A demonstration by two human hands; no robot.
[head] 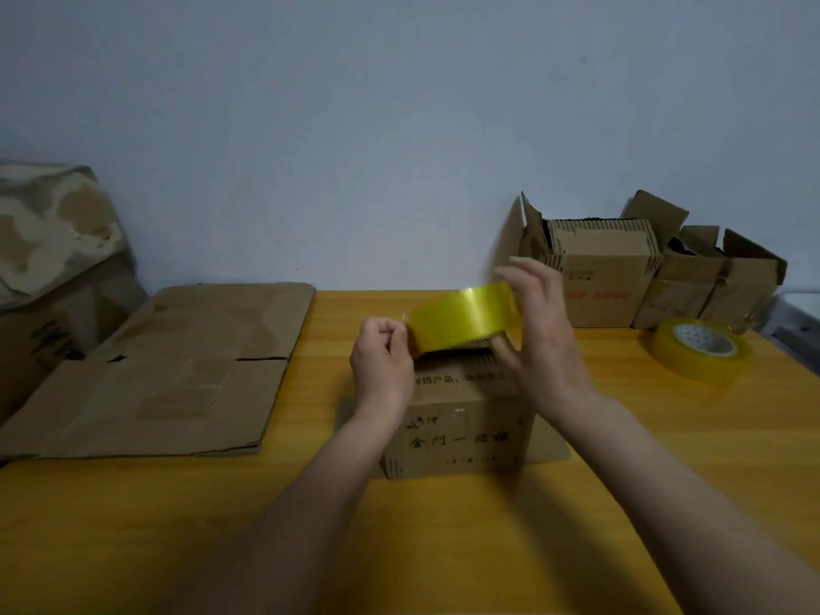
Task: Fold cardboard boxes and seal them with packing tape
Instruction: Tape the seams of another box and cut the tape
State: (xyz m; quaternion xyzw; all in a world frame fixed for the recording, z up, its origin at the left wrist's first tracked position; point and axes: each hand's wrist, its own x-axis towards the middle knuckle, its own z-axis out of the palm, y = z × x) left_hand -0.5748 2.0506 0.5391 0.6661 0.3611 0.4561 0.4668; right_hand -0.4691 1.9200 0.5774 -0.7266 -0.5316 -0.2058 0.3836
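- Box (pixel 461 432) sits mid-worktop (pixel 310 526), printed side facing the camera, top flaps partly hidden behind the hands.
- Tape roll (pixel 466 315), yellow, held in the air just above the box top, between both hands.
- Right hand (pixel 539 330) grips the roll's right end: fingers curled over the top, thumb underneath.
- Left hand (pixel 381 361) has fingers curled in, pinching the free tape end at the roll's left edge; thumb and forefinger meet right at the tape.
- Pulled-out strip is short, and can't tell if it touches the box yet.
- Both forearms reach in from the bottom of frame, and the left one crosses in front of the box's left corner.
- Second roll (pixel 701 350) lies flat on the worktop at the right, well apart from the box.
- Flat cardboard (pixel 177 370) is stacked on the left of the worktop, several sheets deep.
- Open boxes (pixel 621 277) stand against the wall (pixel 399 126) at the back right, flaps up and ragged.
- Torn carton (pixel 49 259) stands at far left, off the worktop edge, with its surface layer peeled in patches.
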